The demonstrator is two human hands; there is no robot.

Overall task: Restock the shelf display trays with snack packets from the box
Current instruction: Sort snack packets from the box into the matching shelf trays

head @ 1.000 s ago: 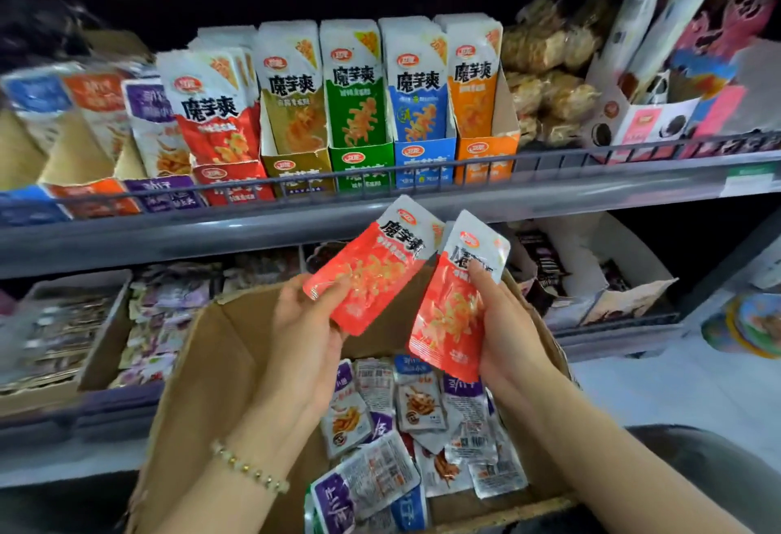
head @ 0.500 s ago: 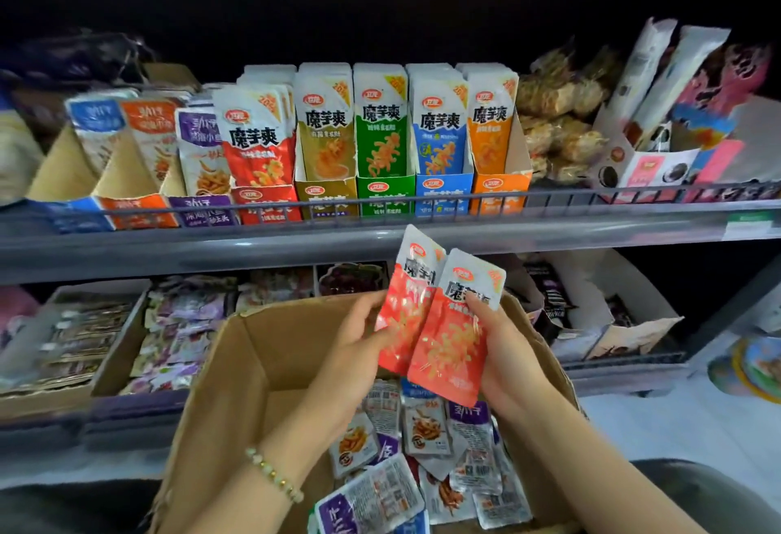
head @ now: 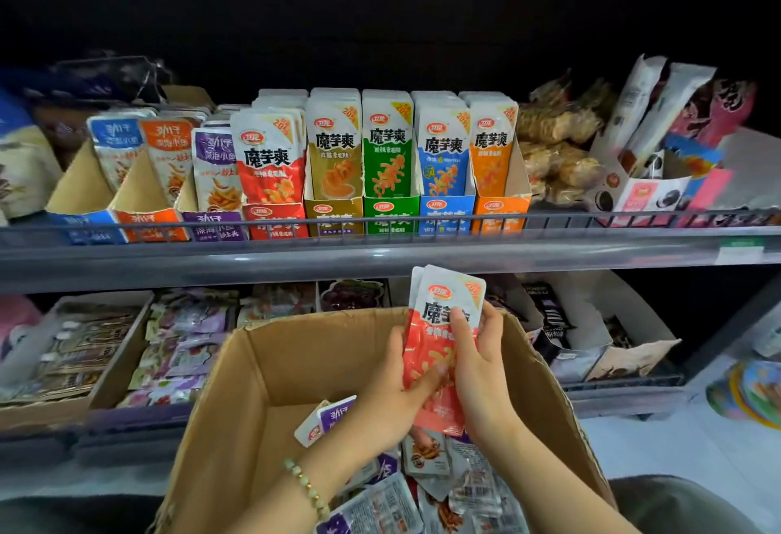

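Both hands grasping the same small stack of red-and-white foil snack packets (head: 443, 347), held upright over the open brown cardboard box (head: 270, 364). Left hand (head: 397, 398) supports from the left and below, fingers pressed on the lower front; right hand (head: 477, 368) wraps the right edge, thumb over the printed face. At least two packets in the stack, edges roughly squared; exact count can't be told.

Target, by my read: the red cardboard display tray (head: 274, 222) on the upper grey metal shelf (head: 380, 256), fourth from the left, matching red packs standing in it. It sits up and left of the stack, behind the shelf's wire front rail (head: 562, 216).

Risks from here:
- Foil is slick. If the grasp loosens while shifting to one hand, the packets fan out or drop back into the box among the loose purple and white packets (head: 380, 508).
- The red tray looks nearly full, its front pack already leaning forward. Forcing more in could tip that pack over the rail.
- Neighbouring purple (head: 215, 229) and yellow trays (head: 334, 212) touch the red one on either side; a sloppy insert lands in the wrong flavour.
- The stack must clear the rail on the way in; clipping it would skew the packets.
- The box looks to rest on the person's lap; a reach up could shift it.
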